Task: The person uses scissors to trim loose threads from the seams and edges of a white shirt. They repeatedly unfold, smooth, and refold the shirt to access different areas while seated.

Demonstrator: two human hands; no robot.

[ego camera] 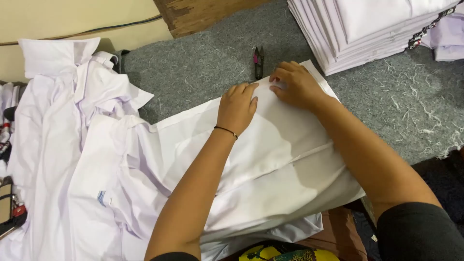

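Soft even indoor light, faint arm shadows, mostly sharp

There is one view, from a camera on the person's head. It looks steeply down and forward over the bench (203, 63), close enough that both forearms fill the lower half of the frame. The left hand (237, 107) and right hand (296, 87) sit near the picture's middle, on a white shirt (270, 159). The bench's far edge meets the wall at the top left; its near edge shows at the bottom right. A stack (367, 29) is cut off by the top right corner.
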